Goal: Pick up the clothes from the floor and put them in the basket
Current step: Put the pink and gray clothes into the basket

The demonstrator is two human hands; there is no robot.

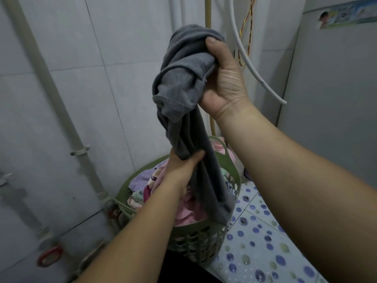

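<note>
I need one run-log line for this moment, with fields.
step: bagging grey garment | right hand: grips bunched top | left hand: holds lower part | basket: green, clothes inside, garment end hanging into it

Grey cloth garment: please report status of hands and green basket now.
Right hand grips bunched top of grey cloth garment; left hand holds its middle. Lower end hangs into green perforated plastic basket, already holding pink clothes. Nothing blocking.

Grey-white tiled wall (85, 64) | beige plastic pipe (51, 88) slanting down the wall, held by clip (80, 151) | red round valve handle (50, 256) low left | white hose (247, 58) hanging beside twisted yellow-red cord (247, 25) | white floor tiles with blue and green dots (263, 246) | colourful sticker (346, 14) on white appliance (334, 82)
</note>
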